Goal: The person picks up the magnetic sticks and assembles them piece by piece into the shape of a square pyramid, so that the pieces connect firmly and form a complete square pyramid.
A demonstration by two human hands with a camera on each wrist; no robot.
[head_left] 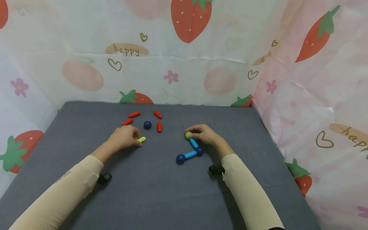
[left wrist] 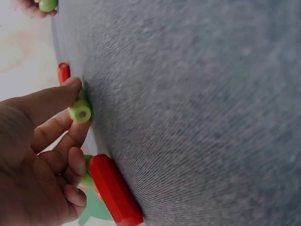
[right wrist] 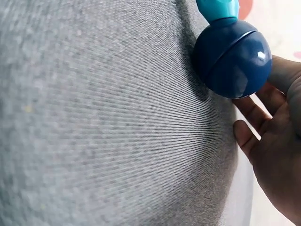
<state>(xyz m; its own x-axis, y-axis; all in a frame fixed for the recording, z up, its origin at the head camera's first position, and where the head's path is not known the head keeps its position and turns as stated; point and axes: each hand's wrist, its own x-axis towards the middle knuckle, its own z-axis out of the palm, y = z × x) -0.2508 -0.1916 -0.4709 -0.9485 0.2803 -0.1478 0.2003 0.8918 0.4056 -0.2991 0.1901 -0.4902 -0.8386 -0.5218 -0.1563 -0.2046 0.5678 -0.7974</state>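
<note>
My left hand [head_left: 125,137] pinches a short yellow-green magnetic rod [head_left: 141,139] between thumb and fingers, just over the grey cloth; a round grey spot shows on the rod's end [left wrist: 82,114] in the left wrist view. To the right, my right hand [head_left: 204,134] holds a green ball [head_left: 188,135] between thumb and fingers. From that ball a light blue rod [head_left: 194,143] runs to a dark blue ball [head_left: 199,151]. A second light blue rod [head_left: 190,155] joins it to another dark blue ball [head_left: 180,159], making a bent chain. In the right wrist view one dark blue ball [right wrist: 233,59] hides part of the right hand.
Several red rods lie beyond the left hand, among them one upright in view [head_left: 159,127] and one near the knuckles [head_left: 127,122]. A loose dark blue ball [head_left: 147,125] sits between them. Patterned curtains [head_left: 172,64] border the table's back and sides.
</note>
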